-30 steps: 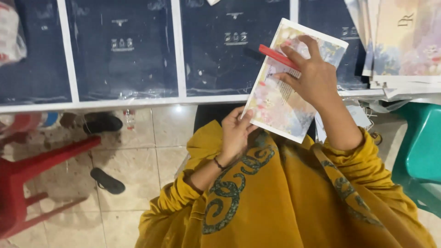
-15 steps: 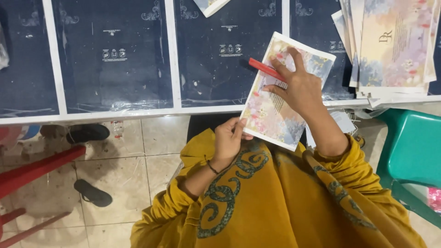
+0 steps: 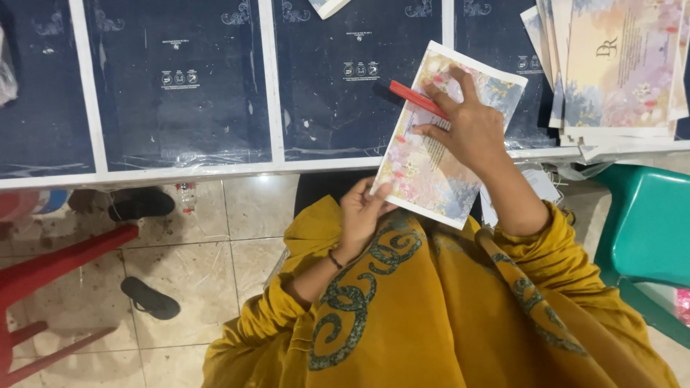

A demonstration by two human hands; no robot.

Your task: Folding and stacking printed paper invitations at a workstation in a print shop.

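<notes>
I hold one floral card (image 3: 431, 162) tilted over the table's near edge. My left hand (image 3: 361, 213) pinches its lower corner, thumb on top; my right hand (image 3: 471, 129) lies spread on its face, fingers clamping one red pen (image 3: 415, 99). One stack of similar cards (image 3: 618, 68) sits on the dark table (image 3: 180, 93). Below: one black sandal (image 3: 149, 297), one green chair (image 3: 643, 230).

The card (image 3: 438, 154) now sits lower and more centred than a second ago, its bottom corner closer to the lap. The right hand (image 3: 471, 129) with the red pen (image 3: 417, 99) comes down with it. The left hand (image 3: 363, 212) shifts right along the card's lower edge.
</notes>
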